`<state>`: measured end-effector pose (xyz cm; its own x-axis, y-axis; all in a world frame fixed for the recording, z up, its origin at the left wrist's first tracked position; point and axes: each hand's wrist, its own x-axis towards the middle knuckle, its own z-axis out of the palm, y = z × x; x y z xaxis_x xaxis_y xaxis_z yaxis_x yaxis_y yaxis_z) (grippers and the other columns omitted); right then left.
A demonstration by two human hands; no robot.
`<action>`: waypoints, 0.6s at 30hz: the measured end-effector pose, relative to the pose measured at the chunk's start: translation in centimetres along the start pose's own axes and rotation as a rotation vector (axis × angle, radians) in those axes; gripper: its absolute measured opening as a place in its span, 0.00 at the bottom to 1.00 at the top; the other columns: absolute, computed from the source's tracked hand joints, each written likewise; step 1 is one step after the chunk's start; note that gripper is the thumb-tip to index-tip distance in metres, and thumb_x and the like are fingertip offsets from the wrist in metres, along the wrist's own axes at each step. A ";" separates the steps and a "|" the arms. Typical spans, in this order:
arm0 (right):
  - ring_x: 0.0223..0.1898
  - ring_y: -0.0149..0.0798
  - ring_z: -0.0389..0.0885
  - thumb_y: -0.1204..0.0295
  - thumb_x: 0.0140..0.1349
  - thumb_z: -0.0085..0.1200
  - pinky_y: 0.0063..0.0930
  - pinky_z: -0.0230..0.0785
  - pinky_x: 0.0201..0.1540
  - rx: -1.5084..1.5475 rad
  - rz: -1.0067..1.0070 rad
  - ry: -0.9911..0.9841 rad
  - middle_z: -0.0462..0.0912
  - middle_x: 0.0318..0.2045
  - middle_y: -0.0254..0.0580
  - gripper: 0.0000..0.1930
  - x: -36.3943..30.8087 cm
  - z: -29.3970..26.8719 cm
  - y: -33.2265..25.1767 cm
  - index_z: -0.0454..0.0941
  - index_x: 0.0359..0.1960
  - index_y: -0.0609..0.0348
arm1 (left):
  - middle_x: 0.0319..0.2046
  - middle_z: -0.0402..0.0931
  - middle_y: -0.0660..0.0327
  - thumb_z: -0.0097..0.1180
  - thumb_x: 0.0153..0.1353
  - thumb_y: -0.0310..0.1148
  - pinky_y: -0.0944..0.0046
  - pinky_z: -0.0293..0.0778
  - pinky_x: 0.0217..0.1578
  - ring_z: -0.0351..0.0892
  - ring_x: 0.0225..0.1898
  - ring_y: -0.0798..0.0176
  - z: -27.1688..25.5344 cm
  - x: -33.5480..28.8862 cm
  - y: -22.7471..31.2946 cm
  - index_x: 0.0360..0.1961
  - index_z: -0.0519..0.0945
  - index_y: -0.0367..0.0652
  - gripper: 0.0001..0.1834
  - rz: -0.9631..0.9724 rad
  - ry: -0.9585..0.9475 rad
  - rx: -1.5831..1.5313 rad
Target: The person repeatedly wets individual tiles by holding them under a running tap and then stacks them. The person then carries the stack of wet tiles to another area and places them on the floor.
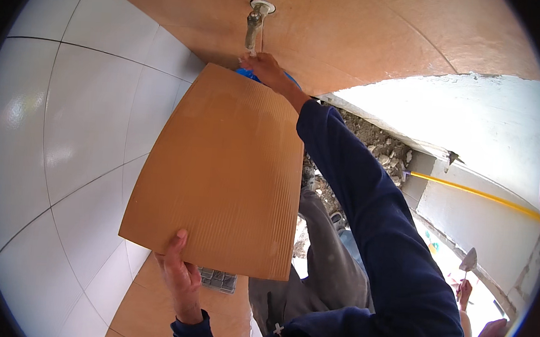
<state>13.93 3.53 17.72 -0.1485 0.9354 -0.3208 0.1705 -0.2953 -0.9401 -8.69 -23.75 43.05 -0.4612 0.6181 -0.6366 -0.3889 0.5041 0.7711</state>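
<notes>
- Your dark blue right sleeve [366,205] crosses nearest, beside one brown tile [221,165] tilted in front of you.
- Your left hand [181,277] has its grip closed on the tile's lower edge, thumb on the face; you seem to be steadying it, so moving it likely calls for even support.
- Your right hand [268,71] curls beside one tap [254,26]; whether it holds anything, I can't tell.
- Beyond: one yellow pole [473,190], one trowel [469,261] in another person's hand [464,293].

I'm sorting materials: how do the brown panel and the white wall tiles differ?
The brown panel is gripped by the left hand; the white wall tiles are laid edge to edge. The panel shows fine ribs; the tiles look smooth and glossy. Both look four-sided.
</notes>
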 end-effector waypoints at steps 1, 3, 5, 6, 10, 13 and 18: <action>0.42 0.44 0.82 0.66 0.66 0.48 0.32 0.74 0.39 0.323 0.089 0.031 0.82 0.35 0.51 0.13 0.4 -0.2 -0.8 0.78 0.44 0.60 | 0.40 0.74 0.60 0.62 0.53 0.29 0.68 0.72 0.44 0.75 0.44 0.68 -0.3 0.5 -0.3 0.47 0.72 0.37 0.20 0.022 -0.024 0.020; 0.41 0.40 0.81 0.60 0.67 0.47 0.32 0.71 0.41 0.186 0.068 0.088 0.83 0.36 0.47 0.17 -0.5 -1.5 -1.1 0.79 0.43 0.63 | 0.41 0.75 0.59 0.61 0.54 0.32 0.65 0.73 0.46 0.77 0.45 0.66 -1.1 1.3 -1.4 0.49 0.73 0.36 0.22 0.069 -0.071 0.057; 0.40 0.39 0.80 0.58 0.67 0.47 0.33 0.70 0.42 -0.251 -0.106 0.268 0.83 0.36 0.45 0.19 -2.9 -5.3 2.5 0.79 0.42 0.64 | 0.41 0.76 0.59 0.61 0.55 0.31 0.66 0.74 0.45 0.77 0.44 0.66 -0.1 1.5 -2.2 0.49 0.74 0.36 0.21 0.031 -0.081 0.018; 0.40 0.40 0.80 0.58 0.66 0.49 0.33 0.70 0.41 -0.614 -0.263 0.397 0.83 0.37 0.45 0.19 -5.3 -7.7 5.6 0.79 0.42 0.64 | 0.40 0.76 0.60 0.61 0.55 0.31 0.67 0.74 0.45 0.77 0.44 0.66 0.4 1.7 -2.6 0.48 0.74 0.36 0.20 0.006 -0.089 0.001; 0.40 0.41 0.82 0.56 0.64 0.54 0.36 0.74 0.40 -0.014 0.612 0.235 0.82 0.38 0.44 0.22 -18.8 -4.5 3.6 0.75 0.49 0.62 | 0.42 0.77 0.61 0.60 0.56 0.31 0.68 0.75 0.44 0.78 0.45 0.68 -0.1 2.8 -2.9 0.49 0.75 0.37 0.19 -0.062 -0.035 -0.051; 0.40 0.35 0.82 0.62 0.66 0.51 0.32 0.76 0.38 0.767 0.667 0.146 0.82 0.41 0.40 0.18 -21.4 -2.9 3.0 0.73 0.52 0.61 | 0.43 0.78 0.61 0.60 0.56 0.31 0.68 0.76 0.44 0.78 0.46 0.67 0.2 3.4 -3.2 0.49 0.75 0.38 0.19 -0.109 -0.020 -0.115; 0.36 0.30 0.82 0.69 0.66 0.50 0.27 0.76 0.36 0.893 0.441 0.229 0.82 0.40 0.37 0.15 -17.4 -0.7 2.2 0.74 0.51 0.64 | 0.41 0.78 0.62 0.59 0.57 0.29 0.67 0.77 0.45 0.78 0.44 0.68 2.3 3.4 -2.3 0.45 0.76 0.37 0.15 -0.140 0.053 -0.217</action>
<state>17.61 -13.23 21.35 -0.0425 0.6956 -0.7172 -0.6372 -0.5718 -0.5167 -7.50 -21.45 39.15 -0.4298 0.5156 -0.7413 -0.6117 0.4377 0.6590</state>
